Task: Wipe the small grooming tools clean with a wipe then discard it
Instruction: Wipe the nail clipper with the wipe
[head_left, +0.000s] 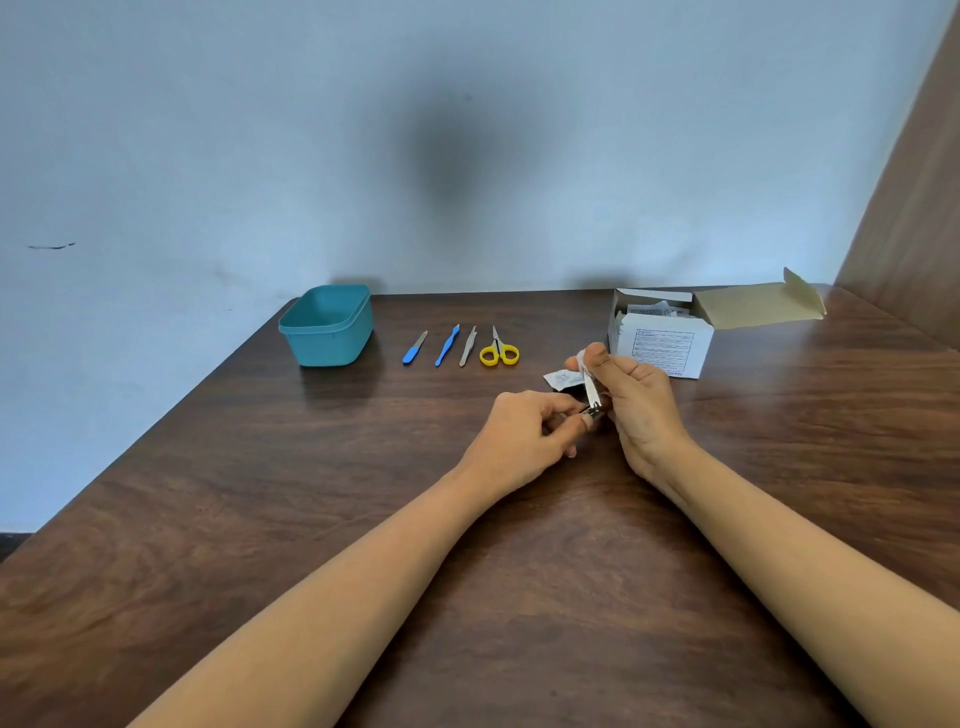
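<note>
Dark wood-grain table, surface glossy. Pale blue wall behind it, bearing a large dark patch at centre and a short dark streak at left. Brown wood-grain panel stands at right edge.

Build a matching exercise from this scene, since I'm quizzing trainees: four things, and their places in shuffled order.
Things: 1 teal tub; 2 yellow scissors; 3 nail clipper; 4 wipe.
Places: A pinched by the left hand; B left of the tool row; C right end of the tool row; D held in the right hand.
Pairs: 1-B; 2-C; 3-A; 4-D.
</note>
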